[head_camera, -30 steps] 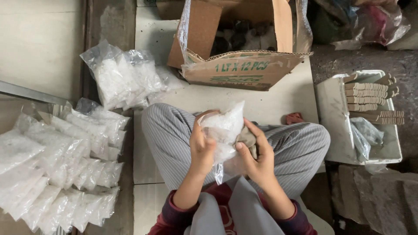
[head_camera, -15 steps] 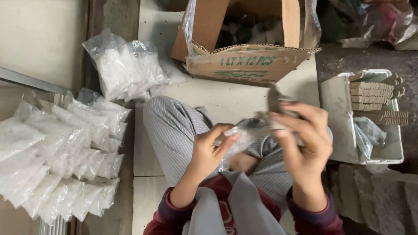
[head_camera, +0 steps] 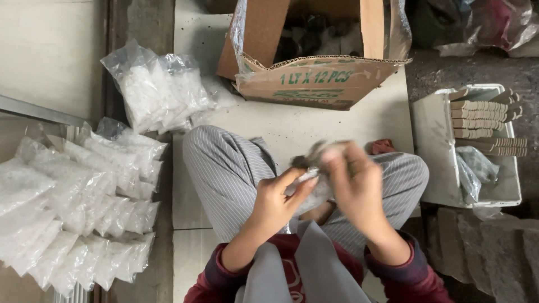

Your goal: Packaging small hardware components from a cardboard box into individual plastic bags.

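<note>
I sit cross-legged in grey striped trousers [head_camera: 224,168]. My left hand [head_camera: 275,205] pinches a small clear plastic bag [head_camera: 310,189] over my lap. Close against the bag on its right is my right hand [head_camera: 353,185], blurred with motion, its fingers closed on a small tan piece [head_camera: 321,149] at the bag's upper edge. A dark bit [head_camera: 300,161] shows just above my left fingertips. What is inside the bag is too blurred to tell.
A plastic-lined cardboard box [head_camera: 314,84] with dark pieces stands ahead. Filled clear bags of white bits lie in a heap [head_camera: 84,196] at left and a bundle [head_camera: 157,92] farther up. A white tray [head_camera: 435,140] holds stacked tan cards [head_camera: 483,120]. A small red scrap [head_camera: 382,146] is by my knee.
My right hand lifted away to the right with the tan piece, then came back down to the bag. The bag dropped lower and is now pinched by my left hand alone.
</note>
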